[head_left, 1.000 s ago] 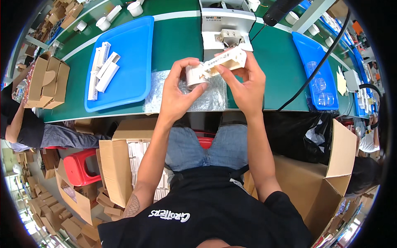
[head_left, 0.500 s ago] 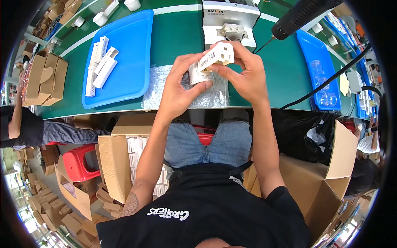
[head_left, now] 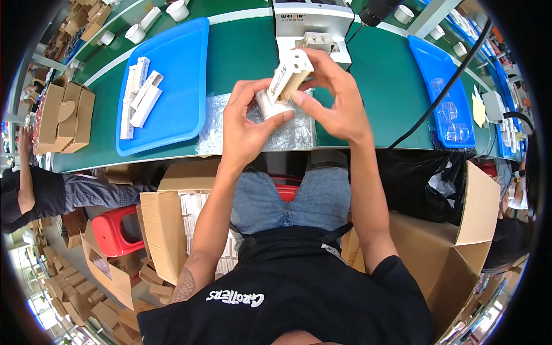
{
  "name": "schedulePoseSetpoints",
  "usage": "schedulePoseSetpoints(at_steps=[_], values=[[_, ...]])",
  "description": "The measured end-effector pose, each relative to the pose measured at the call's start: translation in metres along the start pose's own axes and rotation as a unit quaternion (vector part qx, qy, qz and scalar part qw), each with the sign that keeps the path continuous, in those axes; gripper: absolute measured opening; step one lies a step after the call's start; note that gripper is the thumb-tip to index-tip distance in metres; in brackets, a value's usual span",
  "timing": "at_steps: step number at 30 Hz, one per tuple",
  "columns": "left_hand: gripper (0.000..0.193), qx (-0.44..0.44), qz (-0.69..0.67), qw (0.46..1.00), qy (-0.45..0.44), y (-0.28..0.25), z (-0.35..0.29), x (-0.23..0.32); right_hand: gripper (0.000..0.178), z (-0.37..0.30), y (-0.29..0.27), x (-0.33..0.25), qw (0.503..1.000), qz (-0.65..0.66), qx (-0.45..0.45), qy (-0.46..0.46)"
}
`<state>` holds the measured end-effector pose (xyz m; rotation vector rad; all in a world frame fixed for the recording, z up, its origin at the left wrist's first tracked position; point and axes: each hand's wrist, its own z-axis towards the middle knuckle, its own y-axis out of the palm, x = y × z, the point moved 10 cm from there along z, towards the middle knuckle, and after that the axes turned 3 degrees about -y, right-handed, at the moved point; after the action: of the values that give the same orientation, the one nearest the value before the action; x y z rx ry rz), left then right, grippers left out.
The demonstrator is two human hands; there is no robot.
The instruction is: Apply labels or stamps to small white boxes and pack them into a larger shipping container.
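A seated worker holds a small white carton point(head_left: 290, 76) above the near edge of a green workbench point(head_left: 241, 54), both hands raised in front of a white benchtop machine point(head_left: 313, 26). The left hand point(head_left: 248, 123) closes around a white, rounded part point(head_left: 270, 106) at the carton's lower end, thumb and fingers wrapped about it; the right hand point(head_left: 336, 98) grips the carton's upper half, fingers curled over its top and thumb pressed on its side. The carton tilts, its open flap end pointing up toward the machine. Under the hands lies a sheet of clear bubble wrap point(head_left: 293, 135) on the bench. To the left, a blue tray point(head_left: 184, 75) carries several long white boxes point(head_left: 141, 95) lying together near its left side; a second blue tray point(head_left: 445, 86) sits to the right, with a black cable point(head_left: 443, 95) arching across it. Open cardboard boxes point(head_left: 167, 224) stand on either side of the worker's knees, and another person's dark sleeve point(head_left: 40, 192) shows at the far left.
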<state>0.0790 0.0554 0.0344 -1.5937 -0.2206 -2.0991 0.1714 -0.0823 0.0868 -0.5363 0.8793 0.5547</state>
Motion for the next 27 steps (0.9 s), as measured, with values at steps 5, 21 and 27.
schedulePoseSetpoints(at_steps=[5, 21, 27], values=[[0.055, 0.002, 0.06, 0.997, 0.053, 0.016, 0.002, 0.018, 0.042, -0.009, -0.01, -0.006, 0.979, -0.162, 0.125, 0.022], [0.054, -0.02, 0.001, 1.0, 0.023, 0.0, -0.009, -0.001, 0.012, -0.068, 0.016, -0.033, 0.956, -0.283, 0.029, -0.068], [0.057, -0.019, 0.043, 0.999, -0.001, 0.02, -0.003, 0.004, 0.024, -0.059, -0.071, -0.074, 0.901, -0.298, 0.249, -0.194]])
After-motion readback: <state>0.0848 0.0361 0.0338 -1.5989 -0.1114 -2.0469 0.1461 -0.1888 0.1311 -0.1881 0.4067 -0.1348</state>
